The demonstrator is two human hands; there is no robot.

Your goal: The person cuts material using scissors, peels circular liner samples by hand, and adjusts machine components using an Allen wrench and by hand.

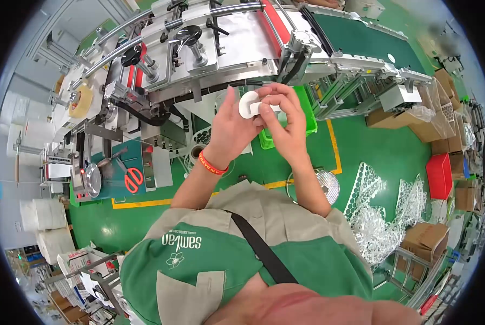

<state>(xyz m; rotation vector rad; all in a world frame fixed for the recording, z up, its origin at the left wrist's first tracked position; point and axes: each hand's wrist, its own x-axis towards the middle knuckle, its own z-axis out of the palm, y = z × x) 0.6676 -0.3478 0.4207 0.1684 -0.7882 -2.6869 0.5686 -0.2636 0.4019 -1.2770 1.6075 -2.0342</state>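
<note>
Both hands are raised together at the middle, in front of the machine. A white round disc (248, 105) with a small white tab on its right side lies against the fingers of my left hand (227, 130). My right hand (287, 123) pinches the white tab (275, 108) between thumb and fingers. An orange-red band (211, 164) is round my left wrist. Just behind my right hand, a bright green crate (311, 122) stands below the machine.
A metal machine (231, 67) with black knobs spans the top. The green conveyor belt (361, 42) carries a white disc. At left are orange scissors (133, 180) and a tape roll (81, 102). Perforated scrap (377, 227), cartons and a red bin (439, 176) are at right.
</note>
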